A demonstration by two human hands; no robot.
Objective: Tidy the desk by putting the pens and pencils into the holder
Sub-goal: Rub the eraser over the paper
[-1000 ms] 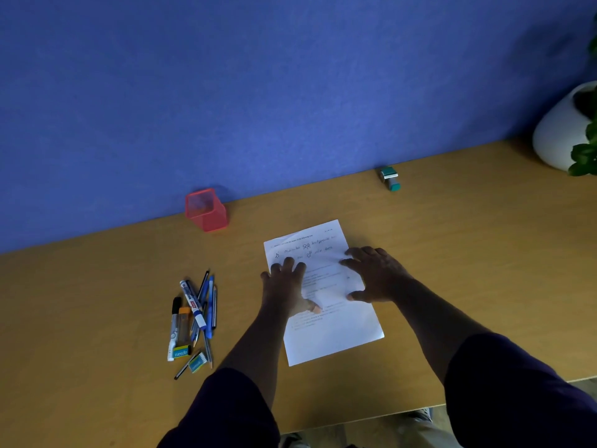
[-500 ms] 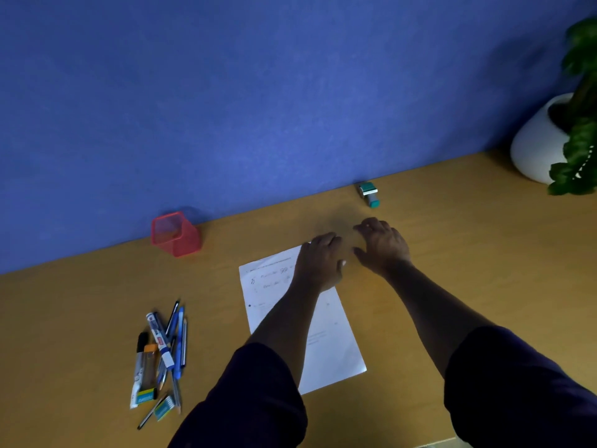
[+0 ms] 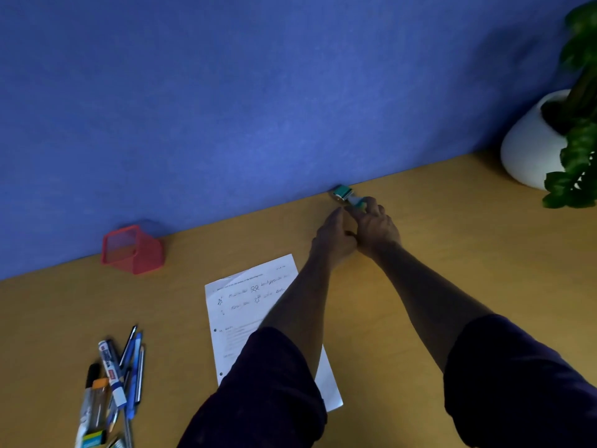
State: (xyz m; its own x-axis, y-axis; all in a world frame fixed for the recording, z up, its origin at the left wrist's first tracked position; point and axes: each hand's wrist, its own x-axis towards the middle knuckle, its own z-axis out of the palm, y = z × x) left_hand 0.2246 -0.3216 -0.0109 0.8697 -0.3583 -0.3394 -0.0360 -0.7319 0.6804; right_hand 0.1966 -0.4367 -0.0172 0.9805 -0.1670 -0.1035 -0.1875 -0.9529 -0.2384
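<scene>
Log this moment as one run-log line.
right hand: touching small teal object by wall | left hand: beside it | pens: on desk | red mesh holder: empty

A wide wooden desk (image 3: 452, 253) with a warm yellow-brown top runs along a blue fabric-textured partition wall (image 3: 258, 92). A white sheet of paper (image 3: 245, 305) with printed lines and handwritten scribbles lies flat near the middle of the desk, turned slightly askew. At the back edge, right against the wall, sits a small teal and white block-shaped object (image 3: 343, 192); what it is cannot be told. In the far right corner stands a rounded white ceramic pot (image 3: 529, 147) holding a green leafy plant (image 3: 578, 150), whose leaves hang over the pot's rim.
</scene>
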